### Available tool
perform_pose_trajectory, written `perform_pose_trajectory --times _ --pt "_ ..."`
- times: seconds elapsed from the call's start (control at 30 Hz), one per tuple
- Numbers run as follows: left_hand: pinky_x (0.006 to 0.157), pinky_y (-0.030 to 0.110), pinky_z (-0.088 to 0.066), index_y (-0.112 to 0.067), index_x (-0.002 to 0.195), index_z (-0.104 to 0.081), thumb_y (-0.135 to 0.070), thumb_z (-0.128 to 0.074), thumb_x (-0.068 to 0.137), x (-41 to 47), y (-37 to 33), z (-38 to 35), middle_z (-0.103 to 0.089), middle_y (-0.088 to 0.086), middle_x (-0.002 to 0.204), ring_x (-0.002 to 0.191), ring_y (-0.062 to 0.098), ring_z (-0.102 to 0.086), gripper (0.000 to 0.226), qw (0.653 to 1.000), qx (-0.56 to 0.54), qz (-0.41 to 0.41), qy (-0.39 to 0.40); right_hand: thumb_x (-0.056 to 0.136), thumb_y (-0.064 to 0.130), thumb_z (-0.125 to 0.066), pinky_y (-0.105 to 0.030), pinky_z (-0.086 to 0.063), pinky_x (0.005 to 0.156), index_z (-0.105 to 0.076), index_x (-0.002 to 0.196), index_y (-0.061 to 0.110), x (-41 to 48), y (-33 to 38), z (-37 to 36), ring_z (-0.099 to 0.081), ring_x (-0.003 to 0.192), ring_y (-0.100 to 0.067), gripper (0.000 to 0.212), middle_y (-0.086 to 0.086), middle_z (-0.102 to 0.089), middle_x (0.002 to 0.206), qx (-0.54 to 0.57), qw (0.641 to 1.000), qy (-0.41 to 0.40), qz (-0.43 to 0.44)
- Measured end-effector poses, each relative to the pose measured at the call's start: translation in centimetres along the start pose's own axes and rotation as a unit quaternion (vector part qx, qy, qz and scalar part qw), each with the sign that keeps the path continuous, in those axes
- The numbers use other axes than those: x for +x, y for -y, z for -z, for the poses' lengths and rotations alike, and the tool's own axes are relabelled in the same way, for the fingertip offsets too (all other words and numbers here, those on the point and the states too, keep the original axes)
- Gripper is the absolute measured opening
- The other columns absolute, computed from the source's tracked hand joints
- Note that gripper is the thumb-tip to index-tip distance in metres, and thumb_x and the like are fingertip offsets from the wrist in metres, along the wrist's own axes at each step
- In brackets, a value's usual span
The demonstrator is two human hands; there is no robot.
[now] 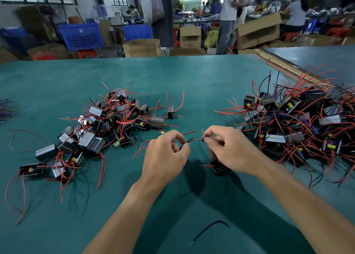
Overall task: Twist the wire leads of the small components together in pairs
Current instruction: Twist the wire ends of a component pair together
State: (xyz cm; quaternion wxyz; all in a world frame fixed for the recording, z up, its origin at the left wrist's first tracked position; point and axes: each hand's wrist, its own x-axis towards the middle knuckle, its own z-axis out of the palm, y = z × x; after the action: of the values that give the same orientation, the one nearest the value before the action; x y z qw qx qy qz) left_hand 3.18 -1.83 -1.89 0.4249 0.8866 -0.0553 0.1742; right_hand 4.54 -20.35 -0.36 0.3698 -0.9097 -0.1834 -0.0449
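1. Wire leads [189, 140] under work are held between both hands above the middle of the table. Nearer than these, one loose black wire [210, 228], bent at its far end, lies on the green table [48, 225] between the two forearms, touching neither.
2. Both forearms are bare and reach forward, converging. Knuckles face up.
3. Left hand [165, 155]: fingers [177, 138] curled, thumb and forefinger pinching one black and one red lead, whose free ends point right.
4. Right hand [229, 150]: thumb and forefinger pinch the thin tips of the leads, and the other fingers are curled under. The two hands are near each other, not touching.
5. One black component [219, 168] shows beneath the right hand, partly hidden, with one red lead projecting left. Whether it rests on the table cannot be told.
6. Two heaps of like components lie beyond the hands, well apart: the left pile [107, 127] and the right pile [292, 123]. Leads are mostly red, with a few black and blue. Both heaps are tangled, so a unit count cannot be given.
7. One single component [171, 112] stands alone just right of the left pile.
8. One small wire tangle [5, 108] lies at the far left edge, blurred.
9. Beyond the table: two blue crates [81, 35], several cardboard boxes [142, 47], a second table [317, 56] at right, and several people, blurred.
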Motion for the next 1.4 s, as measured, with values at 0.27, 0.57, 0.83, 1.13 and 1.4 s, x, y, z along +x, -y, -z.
perform_pose_trajectory --times 0.27,0.57,0.83,1.13,1.4 --pt "0.057 0.034 -0.047 -0.022 0.075 -0.058 -0.018 -0.067 0.08 0.3 0.0 0.2 -0.052 -0.005 0.044 0.045 0.014 -0.041 0.011 1.0 -0.018 0.002 -0.024 0.098 0.026 -0.045 -0.019 -0.042 0.044 -0.05 0.089 0.032 0.1 0.2 -0.3 -0.054 0.039 -0.013 0.011 0.007 -0.068 0.054 0.022 1.0 0.018 -0.007" --pt "0.047 0.023 -0.033 -0.021 0.075 -0.051 -0.009 -0.062 0.077 -0.2 -0.6 0.1 -0.052 -0.001 0.047 0.043 0.011 -0.033 0.016 0.999 -0.026 -0.011 0.018 0.1 0.025 -0.043 -0.023 -0.046 0.043 -0.043 0.093 0.033 -0.3 0.5 -0.6 -0.059 0.04 -0.016 0.01 0.006 -0.071 0.058 0.046 0.998 0.039 -0.004" --pt "0.044 0.02 -0.03 -0.021 0.069 -0.055 -0.011 -0.062 0.072 -0.1 -0.5 0.4 -0.046 -0.006 0.045 0.044 0.011 -0.034 0.013 0.999 -0.016 -0.002 0.043 0.095 0.016 -0.059 -0.024 -0.045 0.042 -0.066 0.081 0.021 -0.2 1.3 -0.5 -0.054 0.04 -0.01 0.016 0.007 -0.071 0.069 0.136 0.99 -0.026 0.005" --pt "0.04 0.018 -0.024 -0.02 0.07 -0.072 -0.002 -0.058 0.079 0.2 -0.4 -0.1 -0.039 -0.01 0.041 0.039 0.007 -0.025 0.024 0.988 -0.117 0.041 0.094 0.089 0.008 -0.069 -0.025 -0.05 0.044 -0.07 0.075 0.018 -0.3 1.4 0.1 -0.065 0.05 -0.016 0.017 -0.005 -0.075 0.072 0.247 0.969 -0.008 -0.013" --pt "0.059 0.033 -0.049 -0.03 0.07 -0.072 -0.03 -0.072 0.076 0.2 -0.5 0.0 -0.068 -0.007 0.077 0.058 0.018 -0.057 0.006 0.99 -0.134 0.0 0.04 0.083 0.024 -0.072 -0.046 -0.06 0.062 -0.069 0.082 0.027 -0.1 0.4 -0.4 -0.069 0.055 -0.012 0.004 0.007 -0.072 0.066 0.13 0.99 -0.036 0.03"
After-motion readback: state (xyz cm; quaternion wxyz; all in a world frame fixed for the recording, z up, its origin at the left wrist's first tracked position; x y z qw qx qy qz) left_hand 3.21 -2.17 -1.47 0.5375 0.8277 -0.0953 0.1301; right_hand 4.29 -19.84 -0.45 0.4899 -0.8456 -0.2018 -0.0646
